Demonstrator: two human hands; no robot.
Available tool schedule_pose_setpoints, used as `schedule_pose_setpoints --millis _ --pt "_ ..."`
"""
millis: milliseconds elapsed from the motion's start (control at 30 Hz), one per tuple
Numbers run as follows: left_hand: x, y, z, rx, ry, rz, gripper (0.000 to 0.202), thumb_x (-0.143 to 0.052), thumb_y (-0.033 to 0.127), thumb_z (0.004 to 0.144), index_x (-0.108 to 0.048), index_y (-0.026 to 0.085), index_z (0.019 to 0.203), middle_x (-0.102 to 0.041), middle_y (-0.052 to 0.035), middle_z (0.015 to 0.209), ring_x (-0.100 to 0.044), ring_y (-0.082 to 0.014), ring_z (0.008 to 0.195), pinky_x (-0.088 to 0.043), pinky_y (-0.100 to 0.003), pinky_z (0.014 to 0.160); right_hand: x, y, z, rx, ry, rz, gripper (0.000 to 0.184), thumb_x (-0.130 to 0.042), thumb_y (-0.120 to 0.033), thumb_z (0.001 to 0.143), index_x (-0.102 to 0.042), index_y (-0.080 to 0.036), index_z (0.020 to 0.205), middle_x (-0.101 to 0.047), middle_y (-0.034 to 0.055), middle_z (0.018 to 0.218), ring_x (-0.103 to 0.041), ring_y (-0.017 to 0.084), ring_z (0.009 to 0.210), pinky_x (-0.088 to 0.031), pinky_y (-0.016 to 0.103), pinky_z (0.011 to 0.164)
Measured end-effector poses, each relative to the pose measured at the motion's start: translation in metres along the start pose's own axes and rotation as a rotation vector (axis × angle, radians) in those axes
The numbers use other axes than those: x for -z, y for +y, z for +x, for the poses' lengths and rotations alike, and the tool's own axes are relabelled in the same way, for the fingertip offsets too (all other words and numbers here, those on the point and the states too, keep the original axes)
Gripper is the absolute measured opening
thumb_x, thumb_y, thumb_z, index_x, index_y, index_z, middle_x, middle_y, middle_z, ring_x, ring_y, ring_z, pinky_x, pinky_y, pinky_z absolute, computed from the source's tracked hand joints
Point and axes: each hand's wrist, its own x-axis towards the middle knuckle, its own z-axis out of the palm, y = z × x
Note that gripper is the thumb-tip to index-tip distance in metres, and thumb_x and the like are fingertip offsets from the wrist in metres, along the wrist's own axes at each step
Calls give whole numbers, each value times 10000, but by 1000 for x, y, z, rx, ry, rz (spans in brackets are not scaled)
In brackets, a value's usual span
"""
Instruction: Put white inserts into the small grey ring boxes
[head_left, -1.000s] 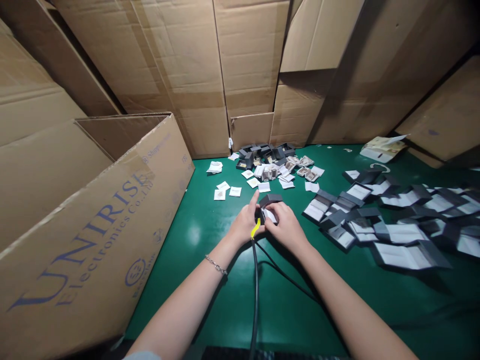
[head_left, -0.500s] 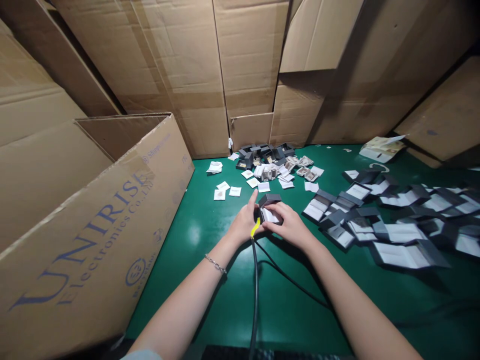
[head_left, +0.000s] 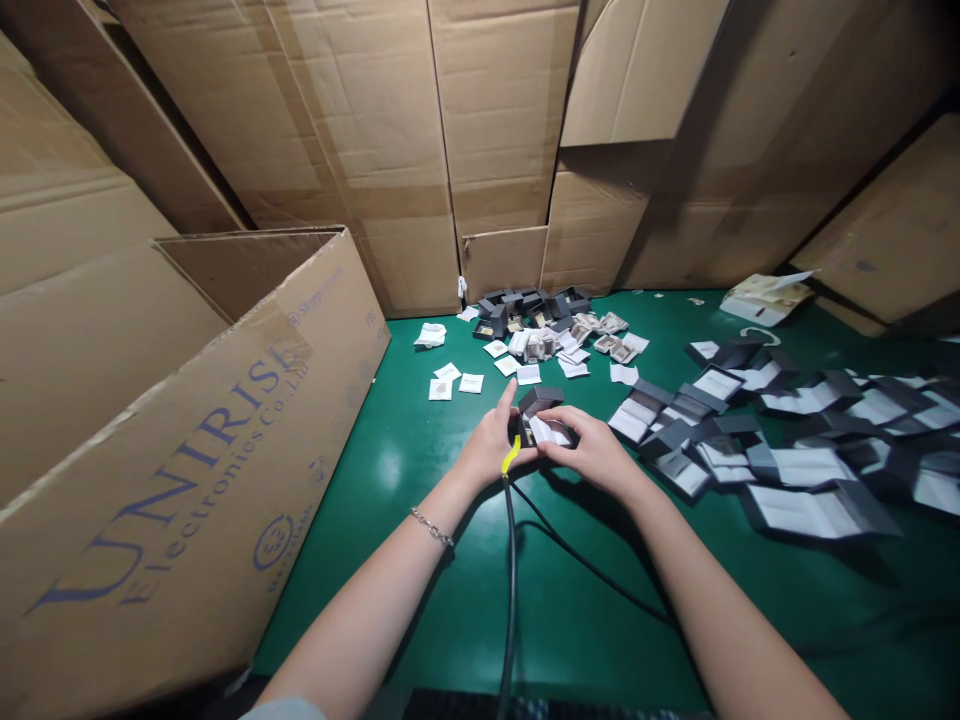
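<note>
A small dark grey hinged box [head_left: 539,400] with its lid up is held over the green table [head_left: 465,560]. My left hand [head_left: 491,445] grips the box's left side, index finger raised along it. My right hand [head_left: 596,452] pinches a white insert card [head_left: 547,431] at the box's opening. A yellow tag [head_left: 511,455] on a black cable [head_left: 511,580] hangs just below my hands.
A large open carton [head_left: 195,440] printed with blue letters stands at the left. Several opened grey boxes with white inserts [head_left: 787,440] lie to the right. A heap of small boxes and white cards [head_left: 544,335] sits farther back. Cardboard sheets [head_left: 495,140] wall the back.
My right hand has slid a little to the right, drawing the white card with it. The left hand and the box have stayed in place.
</note>
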Motion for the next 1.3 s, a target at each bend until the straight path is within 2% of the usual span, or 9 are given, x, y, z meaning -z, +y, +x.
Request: schedule_pose_setpoints --millis 367,500,567,667,833,1067,1300 --pt "1 -3 2 1 -1 -31 1058 -714 376 605 -68 251 1433 -564 -92 1131 -552 -233 1023 -417 -412 902 -6 5 -1 85 -18 -101 317 -572 -303 771 -604 -248 1082 -620 52 1131 -548 220 1051 -441 386 899" --pt "0 -4 2 10 14 -53 1077 -723 395 599 -59 243 1433 -567 -99 1126 -556 -236 1022 -418 -412 902 -2 7 -2 108 25 -185 295 -583 -343 775 -630 -244 1049 -593 67 1168 -487 250 1132 -380 442 969" --pt "0 -5 2 5 11 -43 1079 -721 400 601 -55 235 1433 -565 -104 1131 -553 -235 1028 -415 -414 907 -1 7 -2 105 37 -203 312 -582 -366 775 -624 -241 1058 -588 73 1154 -493 252 1110 -392 438 952" --pt "0 -4 2 -7 6 -16 1064 -715 380 608 -59 232 1432 -562 -105 1135 -546 -233 1029 -416 -413 903 -5 5 -2 67 47 -167 343 -582 -382 766 -597 -225 1071 -581 75 1099 -548 223 1002 -446 385 875" --pt "0 -2 0 -21 58 35 1010 -682 319 638 -60 245 1430 -552 -80 1116 -531 -219 1025 -406 -404 909 -20 -1 -3 -56 193 -185 351 -625 -438 704 -578 -190 948 -575 84 963 -566 232 906 -467 364 784" --pt "-1 -2 -2 -107 154 120 995 -694 284 651 -66 290 1422 -520 -48 1084 -503 -203 990 -405 -384 891 -27 -8 -3 -107 255 -113 268 -566 -338 731 -578 -188 953 -615 82 961 -577 223 905 -459 351 806" --pt "-1 -2 -3 -173 193 165 989 -720 291 652 -88 305 1412 -496 -35 1049 -489 -194 952 -405 -379 881 -25 -10 -1 -186 290 -22 292 -562 -294 691 -591 -179 957 -623 75 990 -579 208 905 -457 333 810"
